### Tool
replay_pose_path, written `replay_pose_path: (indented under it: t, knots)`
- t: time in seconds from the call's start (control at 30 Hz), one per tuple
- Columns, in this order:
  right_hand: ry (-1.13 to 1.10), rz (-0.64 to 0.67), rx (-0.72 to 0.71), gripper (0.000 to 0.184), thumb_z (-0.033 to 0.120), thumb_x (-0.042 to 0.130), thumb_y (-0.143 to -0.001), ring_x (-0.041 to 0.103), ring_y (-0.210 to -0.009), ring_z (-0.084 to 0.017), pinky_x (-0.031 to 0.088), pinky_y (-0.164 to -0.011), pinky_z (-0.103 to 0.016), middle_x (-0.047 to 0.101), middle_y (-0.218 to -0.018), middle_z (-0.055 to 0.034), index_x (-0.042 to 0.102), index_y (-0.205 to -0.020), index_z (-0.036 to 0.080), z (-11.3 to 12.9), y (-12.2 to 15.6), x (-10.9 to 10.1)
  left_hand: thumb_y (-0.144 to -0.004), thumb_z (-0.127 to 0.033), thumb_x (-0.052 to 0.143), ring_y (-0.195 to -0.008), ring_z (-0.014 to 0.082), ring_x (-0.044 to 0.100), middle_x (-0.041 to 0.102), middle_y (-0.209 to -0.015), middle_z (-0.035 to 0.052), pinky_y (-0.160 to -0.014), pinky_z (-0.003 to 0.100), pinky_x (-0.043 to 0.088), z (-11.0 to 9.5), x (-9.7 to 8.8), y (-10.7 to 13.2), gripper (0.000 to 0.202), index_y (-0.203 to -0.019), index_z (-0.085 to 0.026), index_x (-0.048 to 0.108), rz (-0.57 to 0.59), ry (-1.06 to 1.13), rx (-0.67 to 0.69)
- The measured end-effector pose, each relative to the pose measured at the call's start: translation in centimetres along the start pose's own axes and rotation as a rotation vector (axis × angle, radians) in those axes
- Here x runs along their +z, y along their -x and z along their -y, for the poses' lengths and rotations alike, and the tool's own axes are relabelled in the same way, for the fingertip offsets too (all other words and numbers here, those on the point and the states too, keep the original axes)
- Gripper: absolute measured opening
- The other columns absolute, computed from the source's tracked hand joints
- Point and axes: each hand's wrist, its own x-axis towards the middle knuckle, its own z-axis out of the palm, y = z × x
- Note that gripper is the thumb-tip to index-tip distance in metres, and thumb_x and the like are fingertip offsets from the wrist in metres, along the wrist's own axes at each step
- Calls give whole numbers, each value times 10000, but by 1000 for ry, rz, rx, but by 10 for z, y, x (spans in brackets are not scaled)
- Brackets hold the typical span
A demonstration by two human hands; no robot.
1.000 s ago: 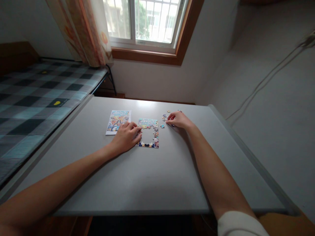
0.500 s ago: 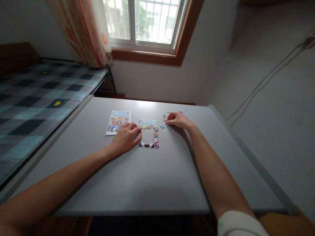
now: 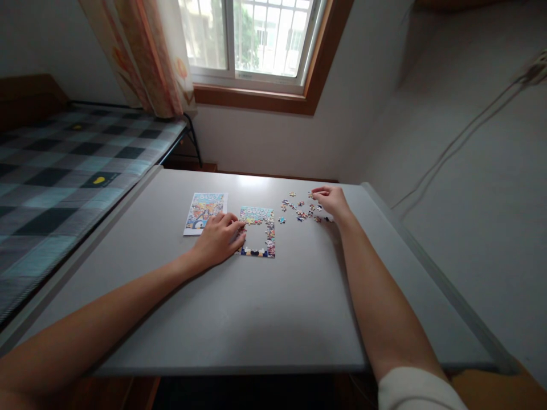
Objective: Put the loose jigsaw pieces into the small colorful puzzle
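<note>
A half-built jigsaw puzzle frame (image 3: 258, 230) lies on the grey table (image 3: 239, 307), its middle bare. My left hand (image 3: 219, 238) rests on the frame's left edge with curled fingers pressing down on it. Right of the frame lie several loose puzzle pieces (image 3: 299, 209). My right hand (image 3: 332, 200) hovers at the right end of that scatter, fingers curled in a pinch; what they hold, if anything, is too small to make out. A colourful reference picture card (image 3: 205, 212) lies left of the frame.
A bed with a checked mattress (image 3: 60, 171) runs along the table's left side. Behind the table are a window (image 3: 252, 40), a curtain (image 3: 145, 51) and a white wall. A cable (image 3: 461, 136) runs along the right wall.
My right hand has moved right and a little back, from the near side of the loose pieces to their far right end, uncovering them. My left hand has stayed on the puzzle frame.
</note>
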Motion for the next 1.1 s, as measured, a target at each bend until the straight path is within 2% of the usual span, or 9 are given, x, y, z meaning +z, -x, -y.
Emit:
replay_pose_path:
  t: [0.17,0.33,0.7,0.9,1.0,1.1]
  knots:
    - [30,45,3,232,161,661,-691,597,-611,-130,424,-576,-232,735,-798,-97,728,-909,121,-3,0,2,-924,-339,525,-981,258,532,626,-1051,85,-867,420,424,0,0,0,256,-1087,-204,670,3,22,-6]
    - [23,7,17,206,134,645,-700,593,-595,-124,422,-565,-220,737,-756,-82,713,-895,128,-3,2,-3,-926,-342,516,-973,253,529,626,-1054,84,-867,420,427,1,0,0,258,-1087,-215,673,3,20,-5]
    - [50,-12,40,234,101,594,-721,562,-566,-112,374,-511,-208,751,-807,-96,712,-922,119,-2,3,-7,-928,-346,520,-976,255,535,629,-1049,82,-854,414,429,2,0,1,256,-1084,-207,667,4,-5,3]
    - [54,-9,41,224,88,580,-740,576,-570,-108,404,-540,-204,752,-803,-105,714,-918,112,-3,1,-4,-929,-340,527,-984,253,532,626,-1050,74,-856,399,420,0,-1,0,241,-1083,-212,662,1,-7,0]
    - [57,18,23,222,96,590,-748,583,-563,-109,417,-546,-204,751,-790,-98,715,-930,109,-3,1,-1,-927,-337,532,-985,257,532,625,-1049,80,-858,402,421,0,-1,0,246,-1084,-201,663,0,-4,3]
    - [57,110,-26,196,91,595,-763,582,-560,-100,431,-555,-198,742,-762,-94,715,-918,99,2,3,2,-928,-341,529,-985,253,532,623,-1059,79,-867,405,422,0,0,0,249,-1091,-208,662,2,4,-3]
